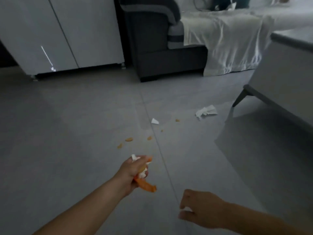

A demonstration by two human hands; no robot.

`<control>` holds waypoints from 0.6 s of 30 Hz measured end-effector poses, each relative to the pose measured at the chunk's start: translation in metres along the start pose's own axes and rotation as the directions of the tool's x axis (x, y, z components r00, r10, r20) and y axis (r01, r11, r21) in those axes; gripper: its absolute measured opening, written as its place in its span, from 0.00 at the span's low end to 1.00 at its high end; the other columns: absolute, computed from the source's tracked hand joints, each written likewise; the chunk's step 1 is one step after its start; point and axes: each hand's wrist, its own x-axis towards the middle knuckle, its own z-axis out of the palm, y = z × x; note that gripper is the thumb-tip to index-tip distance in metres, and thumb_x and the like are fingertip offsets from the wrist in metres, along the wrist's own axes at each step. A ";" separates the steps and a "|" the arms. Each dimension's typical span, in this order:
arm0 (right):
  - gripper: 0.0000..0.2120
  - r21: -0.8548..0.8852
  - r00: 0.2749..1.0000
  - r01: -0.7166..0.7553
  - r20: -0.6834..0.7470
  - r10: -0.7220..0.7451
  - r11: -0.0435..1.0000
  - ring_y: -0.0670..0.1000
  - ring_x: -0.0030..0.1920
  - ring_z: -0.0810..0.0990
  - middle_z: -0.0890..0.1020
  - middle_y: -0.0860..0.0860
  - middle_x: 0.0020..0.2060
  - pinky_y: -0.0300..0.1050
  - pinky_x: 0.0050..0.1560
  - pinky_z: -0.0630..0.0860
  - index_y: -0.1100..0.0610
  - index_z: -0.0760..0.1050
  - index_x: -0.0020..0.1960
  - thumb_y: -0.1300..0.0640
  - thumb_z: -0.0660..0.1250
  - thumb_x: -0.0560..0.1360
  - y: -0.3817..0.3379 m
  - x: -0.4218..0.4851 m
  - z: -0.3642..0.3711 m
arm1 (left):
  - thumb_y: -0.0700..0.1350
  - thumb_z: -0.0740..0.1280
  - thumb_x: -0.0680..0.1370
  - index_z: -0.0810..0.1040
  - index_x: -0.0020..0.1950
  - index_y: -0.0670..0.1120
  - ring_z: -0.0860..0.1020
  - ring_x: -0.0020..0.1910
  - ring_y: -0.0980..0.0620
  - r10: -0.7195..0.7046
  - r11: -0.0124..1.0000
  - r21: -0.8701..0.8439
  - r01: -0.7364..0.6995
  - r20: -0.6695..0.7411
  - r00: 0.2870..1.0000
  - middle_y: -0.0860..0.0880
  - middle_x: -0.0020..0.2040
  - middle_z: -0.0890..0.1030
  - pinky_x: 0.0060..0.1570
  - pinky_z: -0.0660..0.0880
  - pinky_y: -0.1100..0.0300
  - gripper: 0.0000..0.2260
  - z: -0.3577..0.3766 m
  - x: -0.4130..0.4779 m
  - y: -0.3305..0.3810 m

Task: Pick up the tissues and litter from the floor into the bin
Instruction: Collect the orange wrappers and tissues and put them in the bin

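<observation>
My left hand (133, 172) is closed around a bunch of litter: white tissue and a strip of orange peel (146, 185) that hangs out below the fist. My right hand (201, 210) hovers low at the right, fingers curled, with a small white scrap pinched at its fingertips. On the grey tiled floor ahead lie a crumpled white tissue (206, 112), a small white tissue scrap (154, 121) and several small orange peel bits (129, 139). No bin is in view.
A dark sofa (157, 53) draped with a white sheet (227, 43) stands at the back. A white cabinet (59, 31) is at the back left. A grey table with a slanted leg (240, 97) juts in from the right.
</observation>
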 end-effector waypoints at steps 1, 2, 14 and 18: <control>0.23 0.039 0.999 0.007 -0.053 -0.005 0.999 0.51 0.60 0.74 0.71 0.48 0.62 0.45 0.59 0.70 0.49 0.71 0.61 0.36 0.54 0.75 0.012 -0.009 0.000 | 0.42 0.69 0.72 0.75 0.41 0.45 0.69 0.23 0.53 0.016 1.000 0.008 -0.016 0.021 1.000 0.47 0.30 0.70 0.19 0.65 0.69 0.04 0.031 0.005 0.009; 0.22 0.066 0.994 0.003 -0.109 0.004 0.998 0.50 0.59 0.75 0.71 0.47 0.62 0.44 0.58 0.70 0.48 0.71 0.60 0.36 0.54 0.75 0.025 -0.019 -0.002 | 0.42 0.69 0.73 0.76 0.40 0.45 0.68 0.25 0.52 0.030 0.999 0.015 -0.031 0.042 0.999 0.46 0.31 0.68 0.19 0.65 0.69 0.04 0.063 0.010 0.015; 0.17 0.520 0.721 -0.152 -0.523 0.454 0.840 0.52 0.53 0.77 0.76 0.50 0.55 0.50 0.54 0.75 0.47 0.70 0.59 0.40 0.56 0.76 0.174 -0.160 -0.040 | 0.46 0.71 0.72 0.76 0.43 0.48 0.74 0.25 0.54 -0.007 0.977 0.194 -0.083 0.423 0.906 0.48 0.32 0.75 0.20 0.66 0.67 0.05 0.382 0.004 -0.037; 0.20 0.434 0.679 -0.309 -0.523 0.516 0.846 0.45 0.57 0.74 0.73 0.44 0.59 0.43 0.58 0.73 0.42 0.69 0.63 0.36 0.54 0.74 0.185 -0.204 -0.034 | 0.45 0.70 0.72 0.77 0.43 0.48 0.75 0.25 0.55 -0.082 0.974 0.225 -0.042 0.514 0.854 0.49 0.33 0.76 0.19 0.66 0.67 0.04 0.420 -0.005 -0.064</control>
